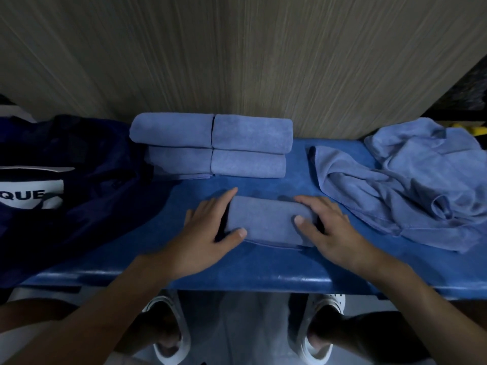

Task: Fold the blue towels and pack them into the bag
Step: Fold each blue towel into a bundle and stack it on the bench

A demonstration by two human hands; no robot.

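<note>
Symmetrically, left hand (204, 234), right hand (330, 229) astride towel (266, 222).

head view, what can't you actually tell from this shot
Bag: cut off by the left edge; its label shows only "QUE", and its opening is lost in the dark fabric.
Unfolded towels: overlapping folds hide how many are in the heap.
Folded towel: the left hand and right hand cover both its ends.
Yellow object: mostly behind the heap, at the right edge; cannot be identified.
</note>
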